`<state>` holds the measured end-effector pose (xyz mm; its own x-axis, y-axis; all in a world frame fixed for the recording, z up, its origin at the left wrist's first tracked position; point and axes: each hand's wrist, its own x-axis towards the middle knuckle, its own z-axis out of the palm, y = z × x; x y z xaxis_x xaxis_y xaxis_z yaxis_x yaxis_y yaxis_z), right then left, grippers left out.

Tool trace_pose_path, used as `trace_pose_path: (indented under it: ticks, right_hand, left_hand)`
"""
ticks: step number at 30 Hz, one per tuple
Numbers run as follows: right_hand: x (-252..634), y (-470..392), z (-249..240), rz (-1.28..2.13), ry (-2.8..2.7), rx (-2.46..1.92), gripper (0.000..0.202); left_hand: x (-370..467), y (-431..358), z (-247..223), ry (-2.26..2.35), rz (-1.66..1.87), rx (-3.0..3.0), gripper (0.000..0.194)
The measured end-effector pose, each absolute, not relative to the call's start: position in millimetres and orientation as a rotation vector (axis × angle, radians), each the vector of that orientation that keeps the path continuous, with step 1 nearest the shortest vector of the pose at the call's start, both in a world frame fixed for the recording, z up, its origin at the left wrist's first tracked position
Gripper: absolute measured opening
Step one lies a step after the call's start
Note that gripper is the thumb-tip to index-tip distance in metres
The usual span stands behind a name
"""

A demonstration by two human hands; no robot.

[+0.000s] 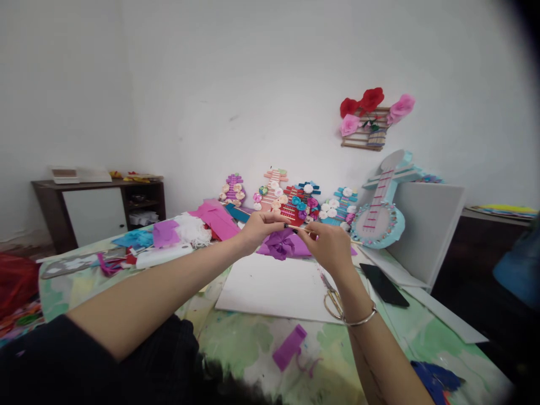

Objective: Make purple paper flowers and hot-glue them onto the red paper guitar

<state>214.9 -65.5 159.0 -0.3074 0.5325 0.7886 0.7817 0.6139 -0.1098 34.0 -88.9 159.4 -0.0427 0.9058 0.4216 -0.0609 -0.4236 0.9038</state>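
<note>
My left hand [260,229] and my right hand [331,244] meet above the middle of the table, fingertips almost touching. Both pinch a thin pale stick [298,228] that runs level between them. Just below the fingertips is a bunched piece of purple crepe paper [280,245]; whether it is joined to the stick cannot be made out. Behind it lies a flat purple sheet [301,247]. Under my hands is a white board [270,287]. Gold-handled scissors [333,304] lie at its right side, partly hidden by my right wrist.
A purple paper scrap [289,347] lies near the front. Crepe paper in pink [217,218] and blue [134,239] is piled at left. Flower-decorated paper instruments [291,205] and a larger light-blue one [382,208] stand at the back. A black phone [383,285] rests on the right.
</note>
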Motion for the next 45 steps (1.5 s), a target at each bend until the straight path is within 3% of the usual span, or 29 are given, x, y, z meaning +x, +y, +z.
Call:
trace_pose_path:
  ticks: [8, 28, 45]
  right_hand:
    - [215, -71, 161, -0.444, -1.988, -1.071, 0.034]
    - [214, -64, 161, -0.345, -2.003, -1.017, 0.046]
    - [214, -62, 160, -0.311, -1.988, -0.969, 0.047]
  left_hand:
    - [31, -87, 157, 0.926, 1.555, 1.528, 0.027]
    - [39, -97, 164, 1.079, 1.512, 1.647, 0.019]
    - [43, -104, 166, 1.229, 1.599, 2.236, 0.020]
